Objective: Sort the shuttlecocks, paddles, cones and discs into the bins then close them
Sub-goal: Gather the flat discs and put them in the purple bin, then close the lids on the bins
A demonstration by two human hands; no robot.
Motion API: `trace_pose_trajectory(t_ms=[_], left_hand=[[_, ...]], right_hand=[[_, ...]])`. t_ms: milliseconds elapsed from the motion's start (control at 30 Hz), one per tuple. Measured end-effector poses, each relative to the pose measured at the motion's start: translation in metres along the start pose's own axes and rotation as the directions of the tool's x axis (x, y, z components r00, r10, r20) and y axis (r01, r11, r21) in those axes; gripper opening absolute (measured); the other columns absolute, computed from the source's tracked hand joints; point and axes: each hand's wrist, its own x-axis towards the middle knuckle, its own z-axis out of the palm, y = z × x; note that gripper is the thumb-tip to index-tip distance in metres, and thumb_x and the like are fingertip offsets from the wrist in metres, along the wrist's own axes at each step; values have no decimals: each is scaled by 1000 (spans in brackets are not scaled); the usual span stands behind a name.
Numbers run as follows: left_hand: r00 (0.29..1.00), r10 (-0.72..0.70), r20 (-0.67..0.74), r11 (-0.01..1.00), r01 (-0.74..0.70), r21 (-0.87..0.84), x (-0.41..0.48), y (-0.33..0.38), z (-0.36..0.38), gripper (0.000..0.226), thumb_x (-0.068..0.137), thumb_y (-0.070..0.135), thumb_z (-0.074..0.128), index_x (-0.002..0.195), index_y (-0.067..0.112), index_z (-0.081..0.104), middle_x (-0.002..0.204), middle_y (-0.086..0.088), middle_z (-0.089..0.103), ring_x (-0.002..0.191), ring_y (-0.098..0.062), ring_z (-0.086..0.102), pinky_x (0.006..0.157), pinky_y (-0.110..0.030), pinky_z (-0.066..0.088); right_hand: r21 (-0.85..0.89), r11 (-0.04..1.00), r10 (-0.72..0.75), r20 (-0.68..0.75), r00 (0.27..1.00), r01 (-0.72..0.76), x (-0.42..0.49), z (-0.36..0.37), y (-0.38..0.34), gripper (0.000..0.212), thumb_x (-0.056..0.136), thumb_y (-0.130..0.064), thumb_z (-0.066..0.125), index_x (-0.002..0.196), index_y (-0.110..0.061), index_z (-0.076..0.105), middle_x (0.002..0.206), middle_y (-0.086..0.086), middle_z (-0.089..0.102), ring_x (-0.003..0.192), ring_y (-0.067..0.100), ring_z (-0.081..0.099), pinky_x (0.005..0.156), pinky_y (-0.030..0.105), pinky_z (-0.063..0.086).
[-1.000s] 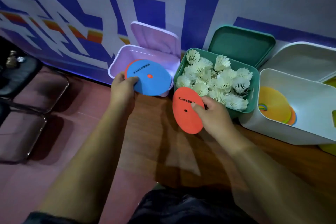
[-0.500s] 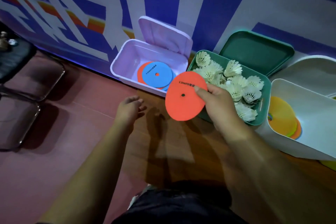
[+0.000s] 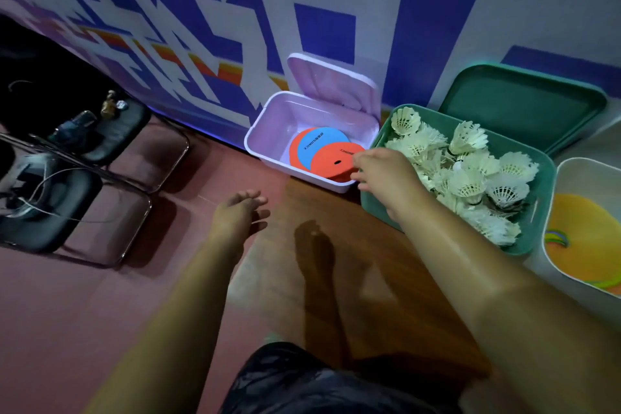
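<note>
An open pink bin [image 3: 265,134], its lid [image 3: 332,91] standing upright, holds a blue disc [image 3: 319,144] lying on a red one [image 3: 295,151]. A second red disc [image 3: 331,161] rests tilted over them at the bin's front right corner. My right hand [image 3: 386,171] pinches that disc's right edge. My left hand [image 3: 240,212] hovers over the floor in front of the bin, fingers relaxed and holding nothing. The green bin [image 3: 379,208] to the right is full of white shuttlecocks [image 3: 467,158], and its lid [image 3: 521,107] leans behind it.
A white bin [image 3: 564,168] at the far right holds yellow and orange cones [image 3: 571,228]. Two black chairs [image 3: 100,134] with metal frames stand on the left. A blue and white patterned wall runs behind the bins. The floor is red mat and brown wood.
My right hand carried the red disc left from in front of the green bin into the pink bin. My left hand let go of the blue disc there and drew back.
</note>
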Motion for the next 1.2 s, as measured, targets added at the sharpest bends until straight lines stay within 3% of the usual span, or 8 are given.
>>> trace_pose_trajectory(t_ms=[267,467,633,700,800,933,1000,1200], left_hand=[[980,8,198,992,-33,123,21,12,38,21,101,9,57,117,10,72,112,-12,78,87,-24,73,82,-42,61],[941,0,339,982,-64,178,64,41,37,16,101,13,60,111,9,72,106,-13,78,84,-24,72,78,-40,59],[909,25,415,949,-152,276,114,70,23,15,96,13,59,105,15,71,103,-8,78,84,-25,72,77,-41,57],[924,165,345,882,-295,367,142,80,12,18,89,17,59,103,18,69,105,-1,74,93,-25,70,82,-39,55],[865,350,359,642,-501,581,191,92,-7,30,81,20,55,109,12,65,108,-7,61,95,-28,59,78,-34,47],[873,163,460,611,-456,647,222,100,-10,38,72,30,52,101,8,61,103,-15,64,89,-37,63,63,-34,47],[861,124,493,650,-446,616,219,105,-10,32,78,24,54,105,8,61,102,-13,67,88,-34,66,63,-36,51],[867,133,481,687,-430,586,217,108,-14,17,87,11,54,102,4,59,97,-12,64,76,-26,59,56,-31,40]], right_hand=[[36,995,97,37,995,-98,0,4,19,18,104,-15,55,102,-11,73,102,9,81,72,17,74,67,32,56],[-21,982,186,30,982,-186,26,43,5,20,105,-18,47,115,-12,63,112,9,72,78,23,81,74,41,60],[-121,942,308,-65,949,-314,50,98,4,34,102,-11,41,132,-1,55,95,12,66,82,27,79,71,39,63],[-203,920,314,-133,940,-336,58,111,3,34,103,-14,43,131,0,54,91,15,70,82,28,79,72,38,65],[-241,893,326,-236,915,-380,72,123,2,33,103,-17,44,127,3,53,90,21,74,71,26,76,60,33,63],[-270,891,305,-242,921,-366,81,135,-1,47,104,-14,45,151,-7,45,106,22,71,43,10,66,37,16,43],[-276,895,310,-183,933,-351,82,139,-3,52,106,-11,44,159,-15,41,99,13,65,31,7,56,32,14,36],[-324,876,277,-268,923,-357,85,132,-8,38,107,-22,44,142,-22,59,80,12,74,36,10,58,37,16,39]])
